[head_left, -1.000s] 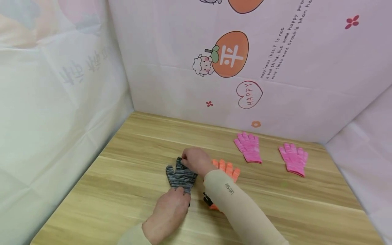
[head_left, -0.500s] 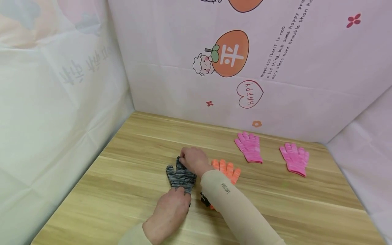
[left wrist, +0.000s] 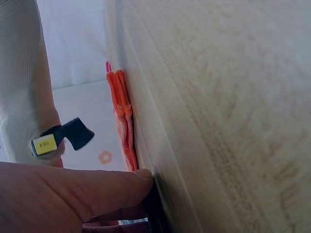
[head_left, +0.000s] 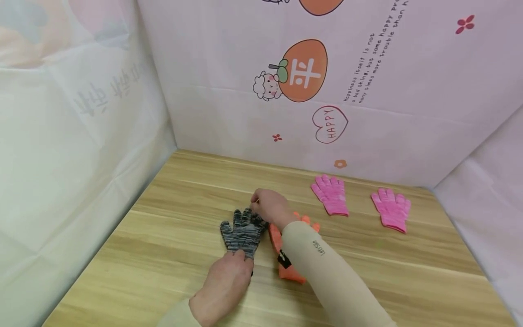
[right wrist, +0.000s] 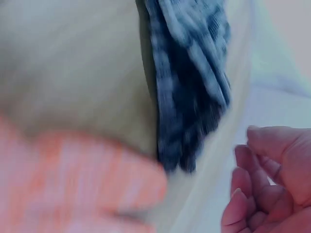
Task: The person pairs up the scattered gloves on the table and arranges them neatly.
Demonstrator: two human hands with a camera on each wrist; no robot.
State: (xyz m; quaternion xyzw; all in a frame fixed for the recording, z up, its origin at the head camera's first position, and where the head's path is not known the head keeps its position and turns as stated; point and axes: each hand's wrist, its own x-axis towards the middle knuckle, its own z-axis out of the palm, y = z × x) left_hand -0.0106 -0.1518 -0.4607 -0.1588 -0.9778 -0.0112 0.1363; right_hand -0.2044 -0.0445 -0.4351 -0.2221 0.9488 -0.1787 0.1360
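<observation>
A dark grey striped knit glove (head_left: 242, 237) lies on the wooden table, its fingers pointing away from me. My left hand (head_left: 229, 278) pinches its cuff; the left wrist view shows thumb and finger at the dark cuff edge (left wrist: 154, 206). Above the far finger ends hovers my right hand (head_left: 273, 207), fingers loosely curled. In the right wrist view that hand (right wrist: 274, 177) is apart from the grey glove (right wrist: 187, 77) and holds nothing. Partly hidden under the right forearm, an orange glove (head_left: 291, 274) lies beside the grey one.
Two pink gloves (head_left: 332, 197) (head_left: 392, 210) lie flat at the back right of the table. White printed sheets (head_left: 229, 113) rise behind and at both sides. A black wrist strap part (head_left: 283, 260) shows at the right forearm.
My right hand has let go of the grey glove's finger and shifted to the right. More of the glove's fingers now show, spread apart. The left hand stays at the cuff.
</observation>
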